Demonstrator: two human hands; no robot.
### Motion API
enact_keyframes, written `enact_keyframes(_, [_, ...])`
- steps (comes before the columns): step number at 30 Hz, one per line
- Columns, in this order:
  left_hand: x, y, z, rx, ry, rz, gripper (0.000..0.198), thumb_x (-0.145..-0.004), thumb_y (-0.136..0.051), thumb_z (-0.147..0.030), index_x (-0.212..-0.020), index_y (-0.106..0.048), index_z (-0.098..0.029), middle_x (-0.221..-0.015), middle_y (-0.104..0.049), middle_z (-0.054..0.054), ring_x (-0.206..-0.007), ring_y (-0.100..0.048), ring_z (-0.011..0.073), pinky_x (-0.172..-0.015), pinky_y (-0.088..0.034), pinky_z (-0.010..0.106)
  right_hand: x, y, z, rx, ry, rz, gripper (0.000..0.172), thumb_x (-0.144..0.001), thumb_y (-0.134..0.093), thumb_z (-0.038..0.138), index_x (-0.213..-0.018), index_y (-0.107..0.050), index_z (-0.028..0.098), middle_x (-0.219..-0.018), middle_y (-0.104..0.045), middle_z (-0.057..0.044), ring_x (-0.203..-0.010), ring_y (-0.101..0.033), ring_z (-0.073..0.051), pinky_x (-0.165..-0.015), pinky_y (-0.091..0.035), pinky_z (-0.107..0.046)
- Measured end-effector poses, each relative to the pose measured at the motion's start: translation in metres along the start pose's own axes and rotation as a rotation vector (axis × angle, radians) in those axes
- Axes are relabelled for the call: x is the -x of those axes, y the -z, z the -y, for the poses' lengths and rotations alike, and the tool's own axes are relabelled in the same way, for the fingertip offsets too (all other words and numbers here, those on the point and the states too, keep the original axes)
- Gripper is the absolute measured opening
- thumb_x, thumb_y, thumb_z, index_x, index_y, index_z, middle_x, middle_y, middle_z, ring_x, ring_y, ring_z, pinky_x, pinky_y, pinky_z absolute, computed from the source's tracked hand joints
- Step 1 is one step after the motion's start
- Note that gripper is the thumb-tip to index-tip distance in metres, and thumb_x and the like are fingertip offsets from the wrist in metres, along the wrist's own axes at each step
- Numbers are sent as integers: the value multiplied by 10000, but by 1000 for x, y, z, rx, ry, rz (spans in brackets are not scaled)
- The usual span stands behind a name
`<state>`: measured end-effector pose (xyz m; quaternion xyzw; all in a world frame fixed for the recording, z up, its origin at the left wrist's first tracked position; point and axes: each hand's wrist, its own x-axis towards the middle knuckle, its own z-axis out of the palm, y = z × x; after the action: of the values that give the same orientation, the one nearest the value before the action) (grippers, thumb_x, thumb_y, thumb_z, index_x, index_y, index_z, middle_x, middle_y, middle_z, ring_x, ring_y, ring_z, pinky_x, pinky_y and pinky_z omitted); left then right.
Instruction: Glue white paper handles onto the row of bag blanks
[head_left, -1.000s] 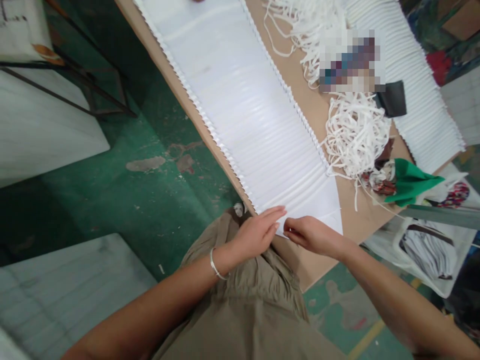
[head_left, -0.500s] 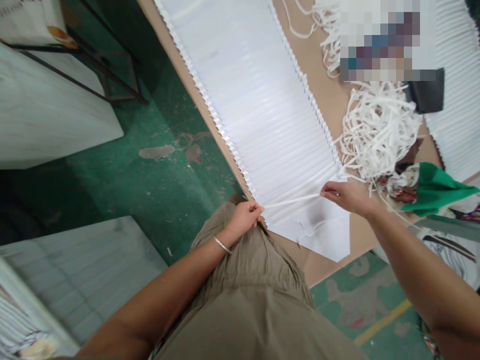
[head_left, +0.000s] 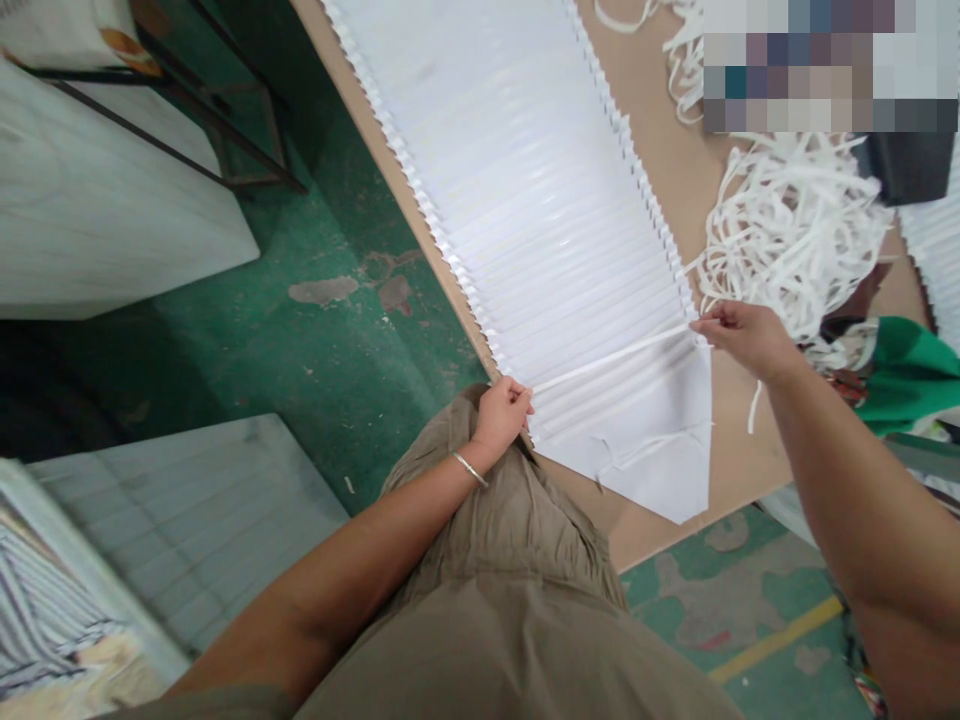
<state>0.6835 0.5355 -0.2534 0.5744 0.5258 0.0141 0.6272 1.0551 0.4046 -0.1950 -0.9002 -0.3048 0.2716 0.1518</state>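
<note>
A narrow white strip [head_left: 611, 357] is stretched taut across a long row of overlapping white sheets [head_left: 517, 190]. My left hand [head_left: 506, 412], with a bangle at the wrist, pinches the strip's left end at the sheets' near-left edge. The other end is pinched by my right hand [head_left: 739, 335] at the right edge of the row. More pale strips lie side by side across the sheets just below. The nearest sheet [head_left: 660, 450] has a pointed corner and a thin loose thread or strip on it.
A tangled heap of white strips [head_left: 799, 225] lies on the brown tabletop [head_left: 750, 440] to the right, beside a black box-like object [head_left: 911, 165] and green cloth [head_left: 911, 375]. Pale panels [head_left: 217, 510] stand left on the green floor [head_left: 352, 340].
My right hand has moved right and away from me, drawing the strip out to the right edge of the sheets. My left hand has shifted slightly up and right.
</note>
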Motion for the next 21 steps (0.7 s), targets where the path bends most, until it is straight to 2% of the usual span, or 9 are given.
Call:
enact_keyframes(3, [-3, -5, 3, -9, -18, -33, 164, -873, -566, -257, -726, -551, -185, -620, -655, -8, -464, -548, 103, -497, -404, 214, -7, 0, 5, -103, -32, 54, 127, -881, -621, 270, -824, -650, 160, -672, -640, -28, -603, -548, -118, -619, -427, -248])
enact_keyframes(5, [-5, -7, 5, -25, -29, -43, 172, -883, -553, -263, -729, -560, -186, -633, -660, -5, -483, -559, 108, -517, -412, 219, -11, -1, 7, -113, -36, 32, 109, -886, -612, 242, -829, -650, 157, -688, -643, -31, -608, -558, -120, -627, -435, -254])
enact_keyframes(12, [-6, -10, 8, -91, -8, -90, 172, -894, -562, -279, -745, -543, -195, -640, -655, -15, -488, -573, 114, -539, -426, 227, -21, -8, 7, -96, -71, -64, 150, -826, -710, 295, -827, -638, 164, -633, -576, 21, -573, -475, -105, -585, -375, -256])
enact_keyframes(21, [-9, -12, 11, -128, 9, -114, 176, -895, -582, -298, -750, -550, -203, -625, -647, -18, -505, -591, 126, -561, -437, 237, -27, -12, 2, -67, -44, -93, 100, -845, -674, 277, -838, -637, 183, -669, -599, -1, -583, -463, -116, -630, -381, -276])
